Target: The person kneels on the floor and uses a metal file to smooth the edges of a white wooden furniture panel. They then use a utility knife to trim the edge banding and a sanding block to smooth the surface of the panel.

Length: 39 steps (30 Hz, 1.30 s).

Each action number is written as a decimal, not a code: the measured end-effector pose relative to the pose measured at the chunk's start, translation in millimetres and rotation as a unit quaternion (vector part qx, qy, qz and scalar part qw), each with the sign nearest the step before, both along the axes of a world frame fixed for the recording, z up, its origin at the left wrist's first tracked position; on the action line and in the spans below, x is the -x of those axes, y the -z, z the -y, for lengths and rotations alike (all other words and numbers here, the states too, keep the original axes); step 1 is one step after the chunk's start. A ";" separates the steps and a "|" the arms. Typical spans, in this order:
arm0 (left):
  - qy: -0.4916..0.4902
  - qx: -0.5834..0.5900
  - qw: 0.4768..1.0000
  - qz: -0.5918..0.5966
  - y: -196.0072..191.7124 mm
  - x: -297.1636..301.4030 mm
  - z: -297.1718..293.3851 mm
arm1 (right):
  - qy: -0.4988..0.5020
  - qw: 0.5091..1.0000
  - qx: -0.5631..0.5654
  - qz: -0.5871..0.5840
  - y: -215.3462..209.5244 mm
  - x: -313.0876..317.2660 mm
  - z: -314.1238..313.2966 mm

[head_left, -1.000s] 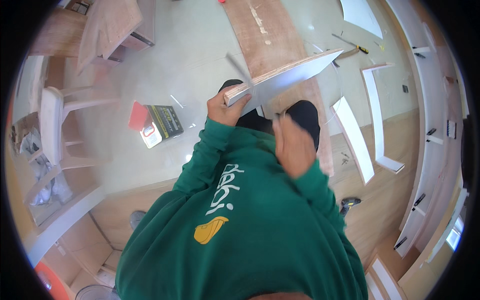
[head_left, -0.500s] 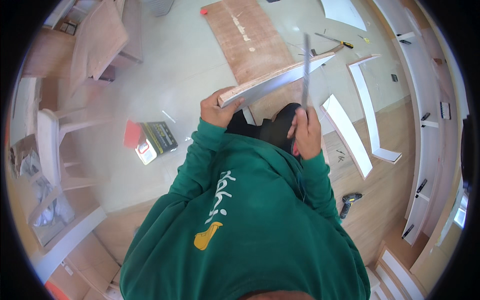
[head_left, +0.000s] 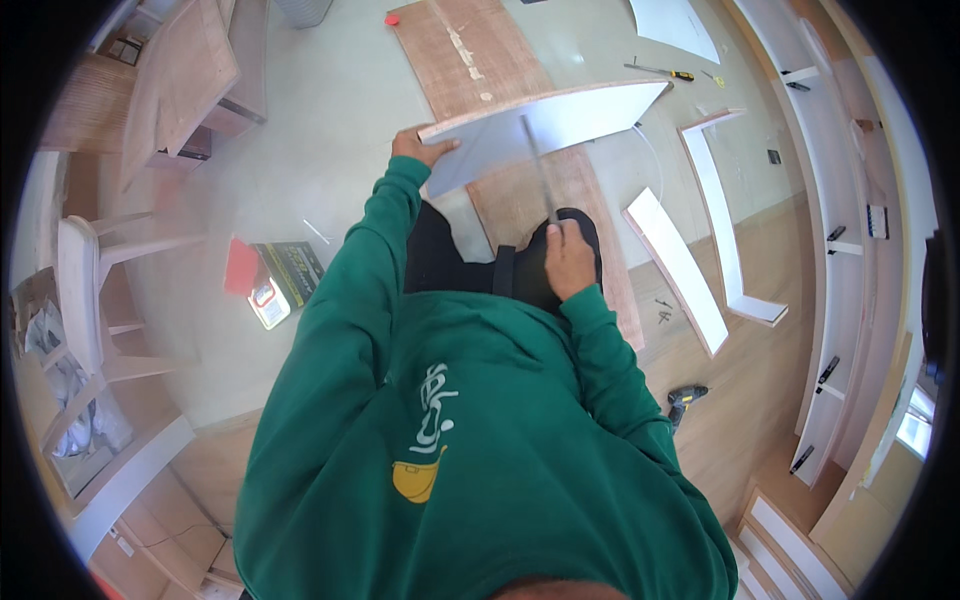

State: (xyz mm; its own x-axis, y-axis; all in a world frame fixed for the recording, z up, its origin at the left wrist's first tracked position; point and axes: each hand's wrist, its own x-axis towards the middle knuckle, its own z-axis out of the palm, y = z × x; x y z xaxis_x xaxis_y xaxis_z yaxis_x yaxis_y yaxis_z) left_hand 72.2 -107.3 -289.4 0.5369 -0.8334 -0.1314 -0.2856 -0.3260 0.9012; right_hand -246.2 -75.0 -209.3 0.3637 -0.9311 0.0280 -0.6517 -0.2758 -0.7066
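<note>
My left hand (head_left: 425, 148) grips the left end of a white-faced plywood panel (head_left: 590, 120), thumb on the white face and fingers behind. The panel is held on edge above the floor, its bare wood edge uppermost. In front of my right thigh, my right hand (head_left: 568, 258) is closed around the near end of a long, thin grey metal file (head_left: 540, 170). The file points away from me and overlaps the white face; whether it touches the panel I cannot tell. Its handle is hidden in my fist.
A long plywood board (head_left: 470, 60) lies under the panel. To the right are a white strip (head_left: 680, 275), an L-shaped white frame (head_left: 722, 210), a screwdriver (head_left: 680, 76), screws (head_left: 664, 312) and a cordless drill (head_left: 685, 400). Leftward stand a tin (head_left: 285, 280) and a white stool (head_left: 85, 290).
The panel has tilted so more of its white face shows. My right hand has moved left, and the file has swung from the panel's right part toward its middle.
</note>
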 end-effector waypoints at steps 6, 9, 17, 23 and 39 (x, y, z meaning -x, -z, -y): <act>0.014 0.021 1.000 0.010 58.6 33.3 -54.7 | -0.057 0.994 -0.070 -0.056 11.5 -40.0 -8.1; 0.001 0.006 0.999 -0.031 55.4 28.4 -45.0 | -0.057 0.993 -0.061 -0.079 12.7 -52.6 -8.3; -0.012 -0.032 0.989 -0.141 76.0 0.7 -35.2 | -0.133 0.967 -0.092 -0.194 11.2 -91.7 -17.6; 0.030 -0.013 0.980 -0.196 75.5 19.8 -27.8 | -0.148 0.964 -0.077 -0.205 25.9 -93.8 -8.8; -0.041 -0.078 0.968 -0.235 96.8 -8.3 -32.9 | -0.256 0.935 -0.123 -0.214 24.9 -134.7 62.7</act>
State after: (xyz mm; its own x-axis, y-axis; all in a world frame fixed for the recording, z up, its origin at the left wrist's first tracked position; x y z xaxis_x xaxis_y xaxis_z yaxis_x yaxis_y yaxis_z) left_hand 80.5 -74.4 -386.2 0.4505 -0.7407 -0.4984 0.1770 -0.4731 0.8631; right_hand -111.4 -137.7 -234.2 0.6923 -0.5917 -0.4131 -0.7160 -0.4922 -0.4950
